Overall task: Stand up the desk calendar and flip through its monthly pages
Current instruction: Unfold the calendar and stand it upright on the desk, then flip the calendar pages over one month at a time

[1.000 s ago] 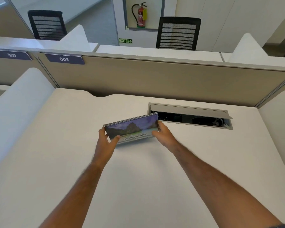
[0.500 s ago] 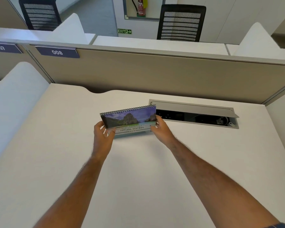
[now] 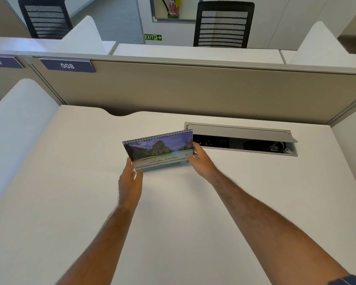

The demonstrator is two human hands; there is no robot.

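Desk calendar (image 3: 159,152) upright at desk (image 3: 74,182) centre, spiral binding on top, cover reading "NATURAL SCENERY". Left hand (image 3: 130,177) clamped on lower-left corner; right hand (image 3: 200,162) clamped on right edge. Open cable tray (image 3: 243,139) just right. On far partition (image 3: 193,91): label "008" (image 3: 67,65). Beyond: green "EXIT" sign (image 3: 152,37).

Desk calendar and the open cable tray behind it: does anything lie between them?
Only the right hand, gripping the desk calendar at its right edge; otherwise bare desk up to the cable tray, head view.
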